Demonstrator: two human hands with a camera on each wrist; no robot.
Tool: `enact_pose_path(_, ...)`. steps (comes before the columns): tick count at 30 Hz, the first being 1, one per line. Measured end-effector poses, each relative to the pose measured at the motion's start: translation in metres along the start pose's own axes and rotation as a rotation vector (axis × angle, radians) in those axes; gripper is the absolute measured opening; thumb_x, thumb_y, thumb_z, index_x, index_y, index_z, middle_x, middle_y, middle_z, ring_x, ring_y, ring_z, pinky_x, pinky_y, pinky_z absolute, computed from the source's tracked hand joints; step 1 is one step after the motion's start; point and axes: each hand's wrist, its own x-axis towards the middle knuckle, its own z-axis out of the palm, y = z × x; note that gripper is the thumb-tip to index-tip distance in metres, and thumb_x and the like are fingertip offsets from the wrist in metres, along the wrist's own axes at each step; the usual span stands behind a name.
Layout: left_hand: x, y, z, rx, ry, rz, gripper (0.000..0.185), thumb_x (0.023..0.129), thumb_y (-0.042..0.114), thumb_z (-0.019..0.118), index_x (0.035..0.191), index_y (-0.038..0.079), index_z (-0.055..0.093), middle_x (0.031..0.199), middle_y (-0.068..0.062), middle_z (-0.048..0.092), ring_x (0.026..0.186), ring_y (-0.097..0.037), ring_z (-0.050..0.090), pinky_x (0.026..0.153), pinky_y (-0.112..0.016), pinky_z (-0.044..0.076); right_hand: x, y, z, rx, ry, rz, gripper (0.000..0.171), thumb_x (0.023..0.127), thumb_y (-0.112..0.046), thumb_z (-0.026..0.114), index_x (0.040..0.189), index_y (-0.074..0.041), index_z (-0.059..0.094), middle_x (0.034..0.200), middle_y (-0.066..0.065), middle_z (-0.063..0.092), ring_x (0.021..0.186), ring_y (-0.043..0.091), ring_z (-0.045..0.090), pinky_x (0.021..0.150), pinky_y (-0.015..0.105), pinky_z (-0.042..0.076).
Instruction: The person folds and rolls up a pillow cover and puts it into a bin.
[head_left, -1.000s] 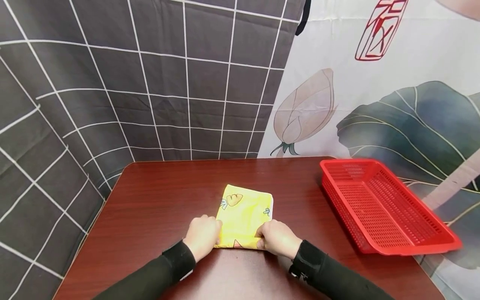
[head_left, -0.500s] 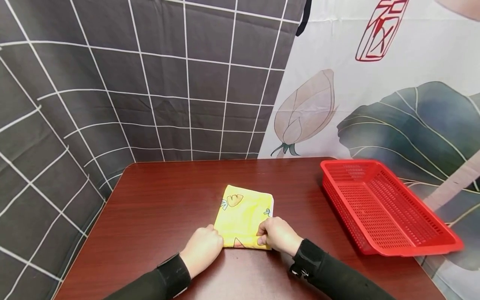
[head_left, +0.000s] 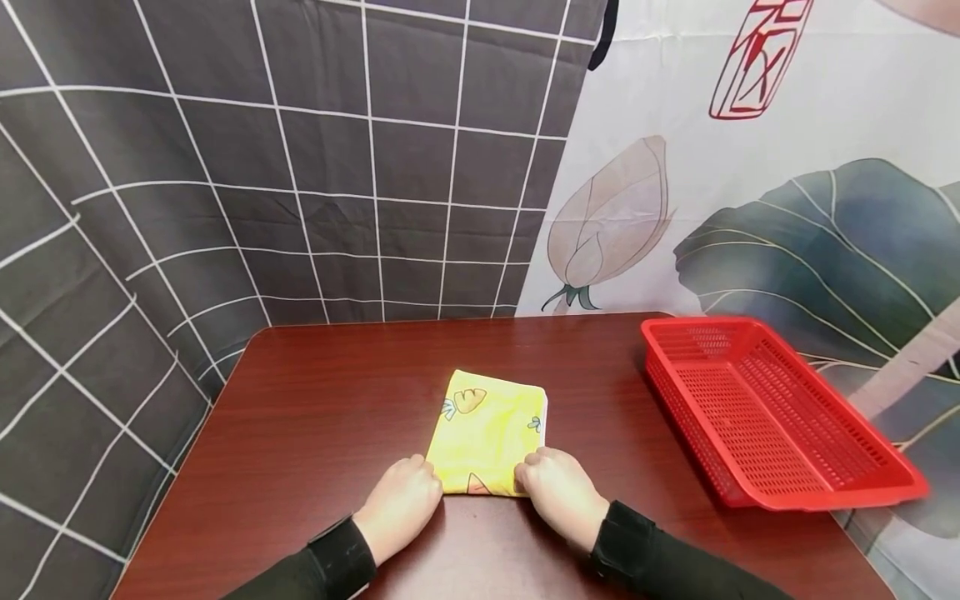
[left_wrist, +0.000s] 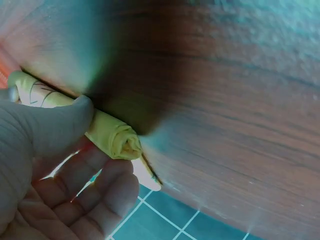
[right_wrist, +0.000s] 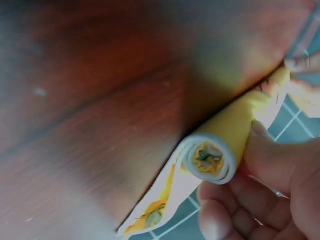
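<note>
A yellow cloth (head_left: 487, 429) printed with carrots lies folded on the table, its near edge rolled up. At the roll's left end is my left hand (head_left: 401, 504). The left wrist view shows its thumb (left_wrist: 77, 112) over the roll (left_wrist: 111, 134) and its fingers curled on the far side. My right hand (head_left: 564, 496) grips the right end. In the right wrist view, the thumb (right_wrist: 270, 155) presses on the roll (right_wrist: 225, 122) with curled fingers below. That end shows a spiral with a white edge. In the head view both hands hide their fingertips.
A red plastic basket (head_left: 772, 425) with perforated sides stands on the right part of the brown table (head_left: 322, 400). Behind the table hang a grey checked cloth (head_left: 337, 167) and a white sheet with plant prints (head_left: 675, 83).
My left hand first shifted slightly left and toward me along the rolled edge. My right hand then moved slightly nearer to me. The cloth and basket stay about where they were.
</note>
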Motion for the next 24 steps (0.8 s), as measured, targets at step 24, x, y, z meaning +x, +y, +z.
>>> enact_pose_path(24,-0.0046,-0.0074,0.0043,-0.119,0.006,-0.01,0.009,0.09,0.006,0.073,0.082,0.011,0.071,0.076,-0.001,0.063,0.074,-0.02,0.059,0.068,-0.035,0.052,-0.0057,-0.0033,0.0051,-0.062,0.027,-0.02,0.031,0.068,-0.018,0.092,0.073,-0.014,0.062,0.069,-0.003,0.06,0.068,0.016,0.056,0.063,0.027,0.05)
